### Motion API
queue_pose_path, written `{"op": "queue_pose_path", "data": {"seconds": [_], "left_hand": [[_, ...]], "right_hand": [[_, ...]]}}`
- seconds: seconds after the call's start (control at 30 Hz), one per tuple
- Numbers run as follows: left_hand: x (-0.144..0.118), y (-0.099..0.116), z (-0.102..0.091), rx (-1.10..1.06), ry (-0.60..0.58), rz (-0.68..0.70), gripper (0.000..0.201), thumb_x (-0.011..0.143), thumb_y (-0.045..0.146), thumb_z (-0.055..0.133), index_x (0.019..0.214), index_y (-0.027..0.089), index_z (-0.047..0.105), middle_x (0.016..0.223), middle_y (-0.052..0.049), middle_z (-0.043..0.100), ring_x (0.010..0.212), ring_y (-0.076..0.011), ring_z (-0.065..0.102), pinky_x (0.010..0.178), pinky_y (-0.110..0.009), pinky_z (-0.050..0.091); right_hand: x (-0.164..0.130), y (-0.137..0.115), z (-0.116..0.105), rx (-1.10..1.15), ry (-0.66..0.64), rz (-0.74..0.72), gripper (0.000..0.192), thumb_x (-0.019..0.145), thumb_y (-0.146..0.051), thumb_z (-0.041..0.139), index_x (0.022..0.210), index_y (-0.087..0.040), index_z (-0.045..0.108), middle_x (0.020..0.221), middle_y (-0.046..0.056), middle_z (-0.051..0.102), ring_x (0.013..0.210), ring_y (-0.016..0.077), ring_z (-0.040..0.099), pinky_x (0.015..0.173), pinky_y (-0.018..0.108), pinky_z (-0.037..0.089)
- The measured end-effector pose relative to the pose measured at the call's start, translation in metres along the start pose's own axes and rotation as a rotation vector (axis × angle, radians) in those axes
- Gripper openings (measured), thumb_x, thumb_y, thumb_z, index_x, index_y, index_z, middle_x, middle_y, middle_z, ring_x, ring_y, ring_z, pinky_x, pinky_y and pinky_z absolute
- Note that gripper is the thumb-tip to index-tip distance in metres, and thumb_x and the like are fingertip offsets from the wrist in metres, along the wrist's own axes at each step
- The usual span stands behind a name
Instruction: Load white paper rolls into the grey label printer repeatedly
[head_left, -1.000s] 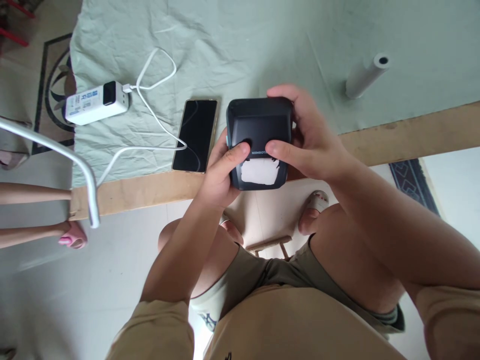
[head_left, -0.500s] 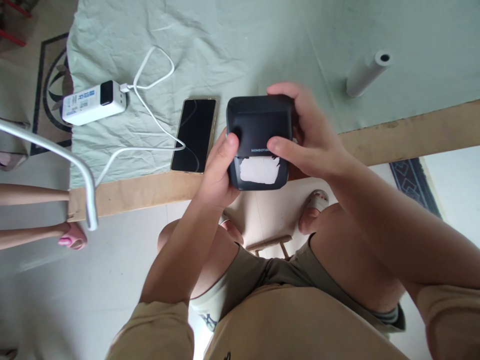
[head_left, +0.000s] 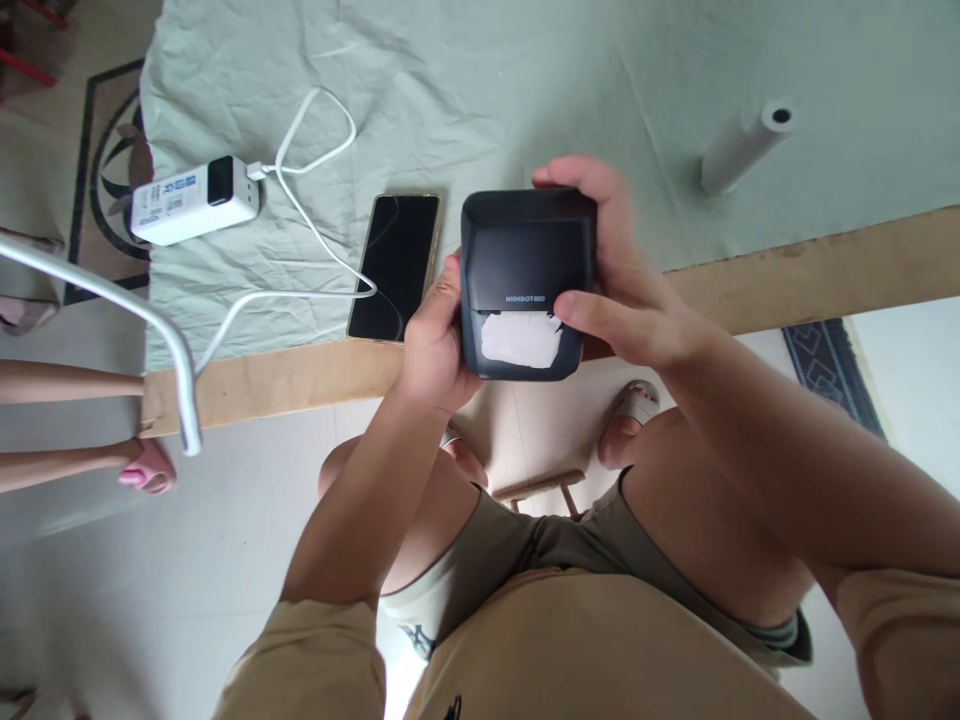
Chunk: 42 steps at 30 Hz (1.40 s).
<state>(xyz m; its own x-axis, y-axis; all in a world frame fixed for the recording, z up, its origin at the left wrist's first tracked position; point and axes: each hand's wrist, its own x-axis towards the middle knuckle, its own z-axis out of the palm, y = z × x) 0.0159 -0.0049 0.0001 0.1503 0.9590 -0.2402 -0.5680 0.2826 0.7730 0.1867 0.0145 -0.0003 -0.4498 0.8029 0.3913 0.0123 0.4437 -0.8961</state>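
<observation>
Between my hands is a black label printer (head_left: pixel 529 250), lettered NIIMBOT, held over the table's front edge. A white label (head_left: pixel 520 338) with ragged upper corners shows on its lower face. My left hand (head_left: pixel 439 345) grips the printer's left side, the thumb along its edge and the other fingers hidden beneath. My right hand (head_left: pixel 622 270) wraps the right side, its thumb on the face just beside the lettering and its fingers at the far corner. Close by my left hand, a dark-screened phone (head_left: pixel 396 265) lies flat on the cloth.
A white power bank (head_left: pixel 191 205) with a white cable (head_left: pixel 300 292) lies on the green cloth (head_left: pixel 487 90). A white paper roll (head_left: pixel 742 150) stands at the right. At the left are a pale curved tube (head_left: pixel 161 330) and another person's legs (head_left: pixel 71 468).
My left thumb has slid off the printer's face to its left edge. My right thumb has shifted slightly right, uncovering more lettering. The view has moved a little.
</observation>
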Motion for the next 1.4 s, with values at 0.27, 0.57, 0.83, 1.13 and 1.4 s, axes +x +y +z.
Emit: {"op": "queue_pose_path", "data": {"seconds": [0.27,0.57,0.83,1.13,1.4], "left_hand": [[0.0,0.006,0.003,-0.003,-0.021,-0.054,0.039,0.094,0.043,0.041,0.088,0.017,0.069,0.092,-0.007,0.076,0.132,-0.028,0.054,0.105,-0.036,0.052],[-0.004,0.003,0.002,0.034,-0.177,-0.027,0.03,0.096,0.035,0.043,0.102,0.018,0.068,0.11,-0.005,0.074,0.141,-0.024,0.046,0.114,-0.036,0.044],[-0.003,0.003,0.003,0.041,-0.137,-0.038,0.026,0.094,0.035,0.05,0.105,0.019,0.067,0.119,-0.004,0.07,0.142,-0.0246,0.044,0.115,-0.037,0.044],[-0.003,0.003,0.003,0.106,-0.212,-0.022,0.019,0.093,0.03,0.053,0.102,0.019,0.066,0.111,-0.004,0.073,0.129,-0.022,0.059,0.106,-0.032,0.051],[-0.004,0.002,0.005,0.057,-0.099,-0.006,0.023,0.092,0.037,0.054,0.099,0.021,0.069,0.102,-0.002,0.075,0.133,-0.0214,0.055,0.104,-0.029,0.051]], "right_hand": [[0.001,-0.001,-0.007,-0.048,-0.022,-0.001,0.082,0.074,-0.041,0.072,0.143,-0.039,0.029,0.151,-0.001,0.034,0.14,0.0223,0.038,0.109,0.036,0.047],[0.024,-0.029,-0.004,-0.265,0.666,-0.118,0.012,0.089,-0.029,0.058,0.086,-0.021,0.05,0.095,-0.001,0.049,0.057,0.0028,0.043,0.052,0.024,0.038],[0.022,-0.044,-0.003,-0.86,0.333,0.086,0.006,0.084,-0.023,0.054,0.085,-0.02,0.06,0.087,-0.001,0.061,0.061,0.0076,0.051,0.065,0.028,0.042],[0.021,-0.056,-0.006,-1.157,-0.158,0.426,0.024,0.082,-0.034,0.054,0.105,-0.032,0.062,0.083,0.0,0.068,0.072,0.0218,0.057,0.058,0.032,0.029],[0.017,-0.048,-0.016,-0.425,0.197,0.188,0.031,0.068,-0.02,0.066,0.098,-0.026,0.059,0.083,-0.004,0.066,0.054,0.0087,0.05,0.051,0.027,0.038]]}}
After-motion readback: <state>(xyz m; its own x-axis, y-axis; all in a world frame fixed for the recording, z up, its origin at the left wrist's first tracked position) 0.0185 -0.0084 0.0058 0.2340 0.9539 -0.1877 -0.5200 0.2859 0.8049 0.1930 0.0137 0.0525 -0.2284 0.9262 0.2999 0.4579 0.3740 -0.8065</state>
